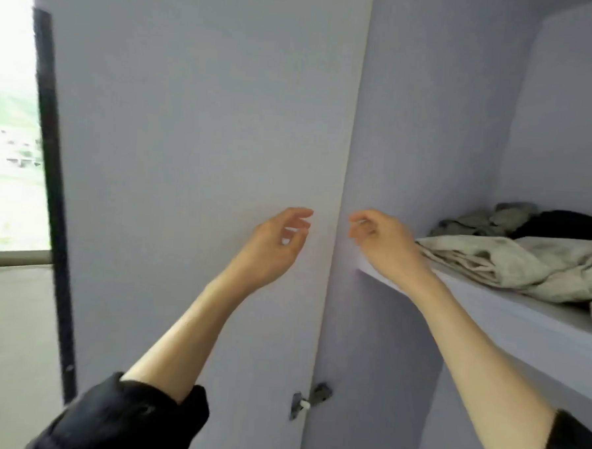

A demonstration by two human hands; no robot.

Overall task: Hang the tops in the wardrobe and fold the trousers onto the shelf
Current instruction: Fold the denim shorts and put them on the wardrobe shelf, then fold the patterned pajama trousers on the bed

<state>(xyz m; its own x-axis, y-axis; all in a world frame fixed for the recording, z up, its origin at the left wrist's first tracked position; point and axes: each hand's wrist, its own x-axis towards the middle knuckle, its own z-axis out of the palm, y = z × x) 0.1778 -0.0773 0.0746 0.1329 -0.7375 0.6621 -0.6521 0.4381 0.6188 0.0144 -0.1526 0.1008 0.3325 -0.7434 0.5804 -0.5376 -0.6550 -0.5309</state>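
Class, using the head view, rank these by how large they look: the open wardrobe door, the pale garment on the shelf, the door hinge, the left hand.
1. Wardrobe door, by far the largest.
2. Pale garment.
3. Left hand, though it is nearer the camera, so true size is unsure.
4. Hinge, the smallest.

- A window fills the far left edge, very bright, with a blurred green slope and some small pale shapes outside.
- A dark vertical window frame runs down its right side, from near the top to low in the view.
- A grey sill lies along the bottom of the glass.
- Below the sill is a plain pale wall.
- A small metal hinge with a white part at its middle sits low down, at the vertical joint between two lilac-grey panels.
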